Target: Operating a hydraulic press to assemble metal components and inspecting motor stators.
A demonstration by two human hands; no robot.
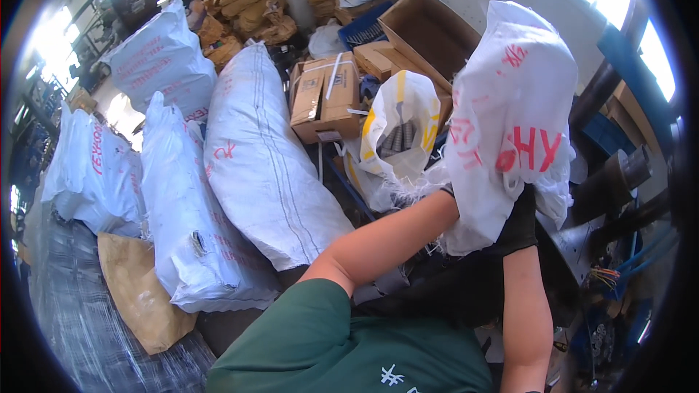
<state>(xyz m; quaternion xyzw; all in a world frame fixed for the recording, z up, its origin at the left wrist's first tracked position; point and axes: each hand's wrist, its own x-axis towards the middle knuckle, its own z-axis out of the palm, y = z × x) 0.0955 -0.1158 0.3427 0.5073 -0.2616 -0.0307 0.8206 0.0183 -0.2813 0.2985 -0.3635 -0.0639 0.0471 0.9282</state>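
Observation:
A white woven plastic sack (510,116) with red markings is raised upright in front of me at the right. Its frayed lower edge hangs round my wrists. My left hand is hidden by the sack, with only a dark glove cuff showing at the wrist. My right hand (520,222), in a black glove, holds the sack's lower part, its fingers covered by the cloth. Just left of it stands an open white sack with yellow stripes (400,127), and grey ribbed metal parts (399,138) lie inside.
Several full white sacks lie on the left, among them a long one (266,160). A brown paper sheet (142,291) lies by them on a plastic-wrapped stack (73,284). Behind are a strapped carton (328,98) and an open cardboard box (429,33). Dark machine parts (619,175) flank the right.

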